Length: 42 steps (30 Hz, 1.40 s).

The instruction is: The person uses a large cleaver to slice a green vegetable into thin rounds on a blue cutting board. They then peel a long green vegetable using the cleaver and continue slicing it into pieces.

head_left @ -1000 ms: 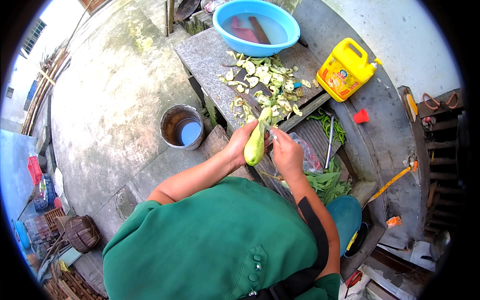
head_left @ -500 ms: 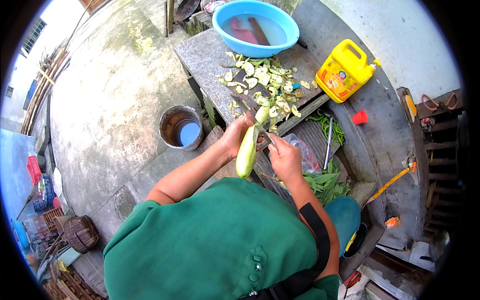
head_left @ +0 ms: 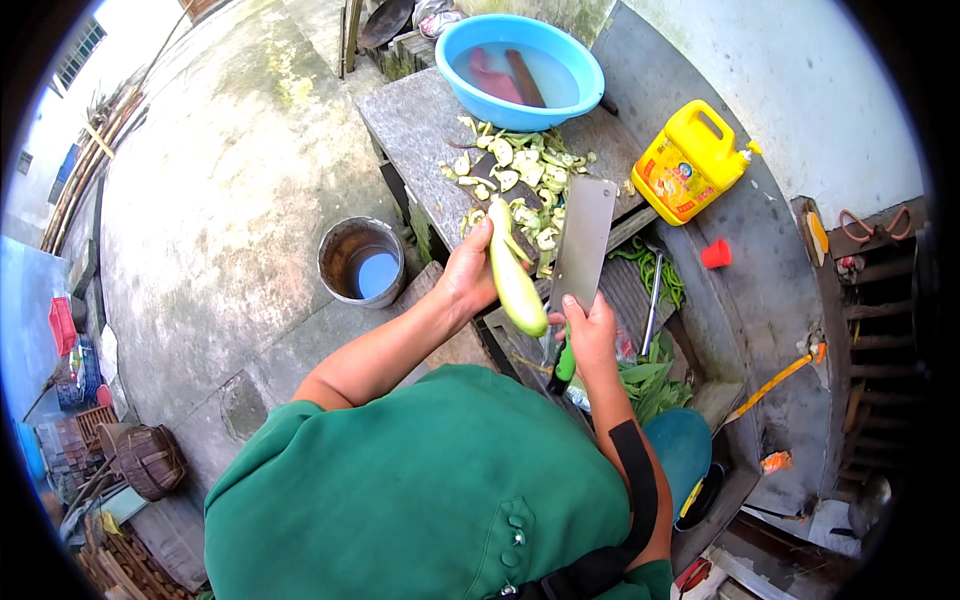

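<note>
My left hand (head_left: pixel 472 267) is closed round a long pale green eggplant (head_left: pixel 514 290), whose thick end points toward me. Near its far end a cut strip hangs loose along the side. In my right hand (head_left: pixel 592 335) is a cleaver (head_left: pixel 583 235), its broad blade pointing up and away from me, its green handle (head_left: pixel 564 366) below the fist. The blade is apart from the eggplant, just to its right. Beyond both hands, cut eggplant pieces (head_left: pixel 545 178) lie heaped on the stone slab (head_left: pixel 408 125).
A blue basin (head_left: pixel 590 60) of water stands at the slab's back, with a yellow jug (head_left: pixel 690 165) to its right. The metal bucket (head_left: pixel 325 262) sits on the ground at left. Green peppers (head_left: pixel 672 288), leafy greens (head_left: pixel 655 385) and a red cup (head_left: pixel 717 254) are at right.
The cleaver has come away from the eggplant and swung upright, its flat side now showing. The eggplant's near end has shifted right, and a strip now hangs off it.
</note>
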Each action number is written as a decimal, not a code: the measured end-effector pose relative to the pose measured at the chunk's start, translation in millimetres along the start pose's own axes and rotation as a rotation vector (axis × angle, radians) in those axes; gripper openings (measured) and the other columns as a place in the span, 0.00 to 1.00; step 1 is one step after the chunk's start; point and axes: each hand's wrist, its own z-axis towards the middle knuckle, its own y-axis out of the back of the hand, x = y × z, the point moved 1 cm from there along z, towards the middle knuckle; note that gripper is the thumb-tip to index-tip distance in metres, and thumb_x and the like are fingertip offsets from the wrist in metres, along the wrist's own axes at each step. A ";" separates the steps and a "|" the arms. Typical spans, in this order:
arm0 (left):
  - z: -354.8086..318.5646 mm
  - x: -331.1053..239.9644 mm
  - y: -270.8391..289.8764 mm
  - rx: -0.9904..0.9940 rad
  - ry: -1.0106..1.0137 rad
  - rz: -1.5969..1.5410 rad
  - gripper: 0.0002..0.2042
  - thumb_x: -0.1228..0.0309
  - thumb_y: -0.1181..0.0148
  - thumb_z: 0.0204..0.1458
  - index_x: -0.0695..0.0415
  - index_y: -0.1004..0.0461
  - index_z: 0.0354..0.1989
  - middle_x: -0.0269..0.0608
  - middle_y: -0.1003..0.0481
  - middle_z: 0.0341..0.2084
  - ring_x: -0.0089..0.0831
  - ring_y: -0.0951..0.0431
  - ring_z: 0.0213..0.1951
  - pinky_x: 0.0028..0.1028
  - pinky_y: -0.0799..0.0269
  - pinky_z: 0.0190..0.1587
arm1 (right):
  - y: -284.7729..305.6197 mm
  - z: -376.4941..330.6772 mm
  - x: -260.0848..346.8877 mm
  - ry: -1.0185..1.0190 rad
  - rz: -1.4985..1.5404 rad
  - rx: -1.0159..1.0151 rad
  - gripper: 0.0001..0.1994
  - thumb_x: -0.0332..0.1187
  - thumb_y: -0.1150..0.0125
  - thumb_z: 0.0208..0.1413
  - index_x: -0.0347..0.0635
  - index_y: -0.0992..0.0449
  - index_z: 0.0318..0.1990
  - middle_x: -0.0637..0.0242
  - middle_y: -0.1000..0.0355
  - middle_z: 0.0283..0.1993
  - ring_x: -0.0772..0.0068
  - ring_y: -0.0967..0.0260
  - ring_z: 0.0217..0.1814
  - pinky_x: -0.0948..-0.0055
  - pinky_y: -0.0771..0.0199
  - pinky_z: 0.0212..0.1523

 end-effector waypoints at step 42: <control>4.4 -6.2 -3.2 0.087 0.044 0.375 0.21 0.53 0.64 0.51 0.60 0.34 0.36 0.40 0.31 0.22 0.30 0.31 0.23 0.28 0.36 0.21 | -31.1 -36.1 38.1 1.088 -0.901 0.034 0.20 0.25 0.45 0.40 0.44 0.29 0.46 0.61 0.32 0.40 0.67 0.33 0.23 0.72 0.32 0.21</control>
